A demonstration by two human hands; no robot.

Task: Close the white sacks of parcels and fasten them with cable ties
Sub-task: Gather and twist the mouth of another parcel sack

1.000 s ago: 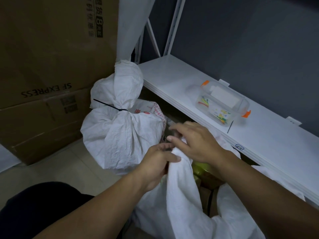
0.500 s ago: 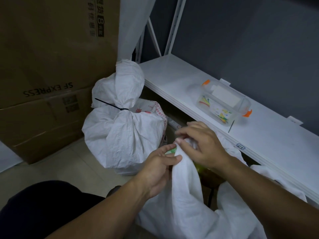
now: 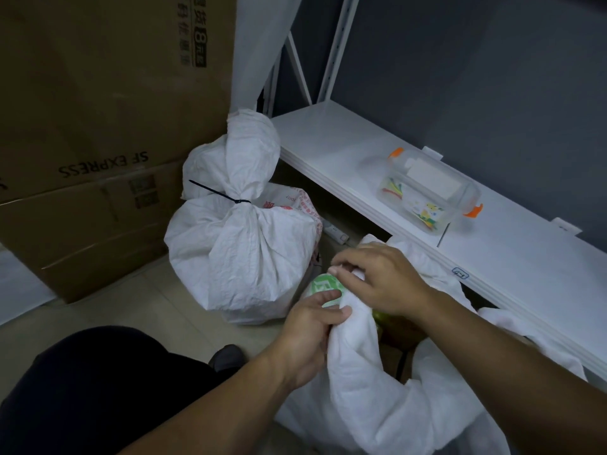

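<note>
Hands meet over the mouth of the open white sack [image 3: 377, 399], which sits low at the right, just in front of the white shelf [image 3: 345, 152]. The left hand [image 3: 308, 326] has its fingers and thumb curled round a bunched fold of the sack's cloth. The right hand [image 3: 381, 280], just above it on the same fold, pinches the top edge between thumb and fingertips. A green-and-white parcel [image 3: 323, 285] shows just beyond the left fingers, at the sack's opening. To the left a second white sack [image 3: 246, 257] stands on the floor [image 3: 131, 307], its neck already cinched by a black cable tie [image 3: 218, 194], with brown cardboard boxes [image 3: 98, 126] behind it. On the shelf rests a clear plastic box [image 3: 430, 195] with orange clasps, holding coloured bits too small to make out
</note>
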